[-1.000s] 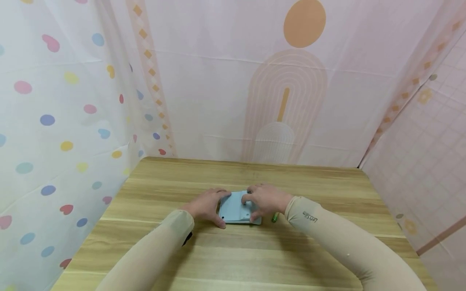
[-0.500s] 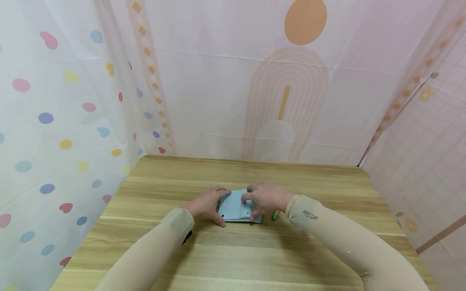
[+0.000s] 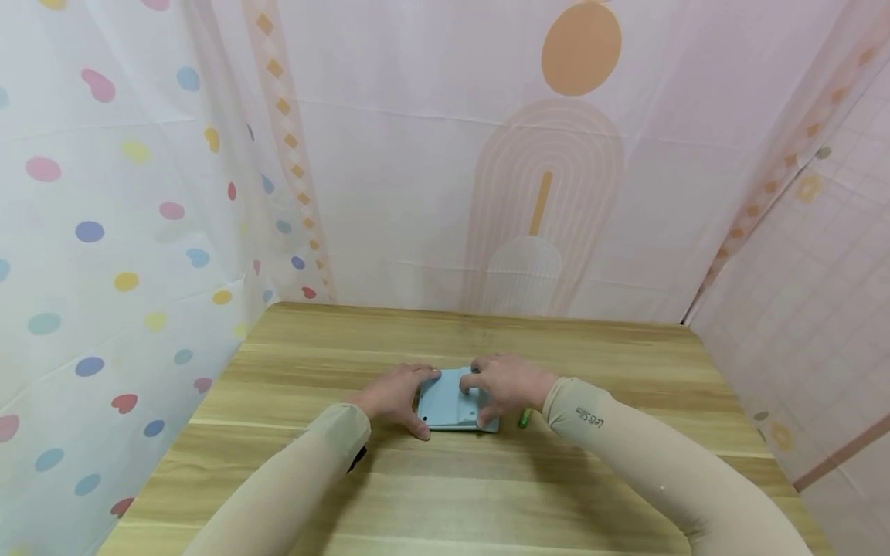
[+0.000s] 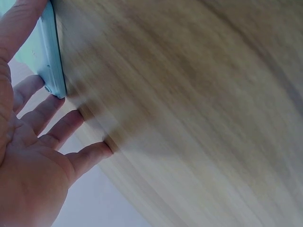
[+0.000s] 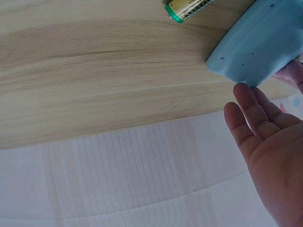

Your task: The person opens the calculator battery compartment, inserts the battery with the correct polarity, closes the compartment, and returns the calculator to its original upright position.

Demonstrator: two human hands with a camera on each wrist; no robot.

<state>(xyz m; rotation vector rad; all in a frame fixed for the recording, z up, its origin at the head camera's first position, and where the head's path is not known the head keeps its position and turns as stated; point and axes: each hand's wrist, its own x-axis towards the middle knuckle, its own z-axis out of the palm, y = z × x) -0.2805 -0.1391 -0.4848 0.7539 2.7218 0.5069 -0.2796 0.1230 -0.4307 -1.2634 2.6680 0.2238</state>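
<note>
A light blue plastic device (image 3: 441, 400), shaped like a calculator, lies back side up on the table, small dark holes showing near its corners. My left hand (image 3: 395, 395) grips its left end, thumb at the near edge and fingertips at the far edge. Around the thicker right end is my right hand (image 3: 513, 382), with the thumb near the front corner and the index finger bent onto the back surface. In the right wrist view, other fingertips touch the rounded end of the blue casing (image 5: 258, 45). Part of that end is hidden under the right hand.
A green and gold battery (image 3: 524, 418) lies on the wooden table (image 3: 445, 494) just right of the device, partly behind the right wrist. A patterned curtain (image 3: 389, 193) hangs behind the table's far edge, with more cloth at both sides.
Both hands keep their places on the blue device, with hardly any finger movement visible. The head view has shifted slightly up and down.
</note>
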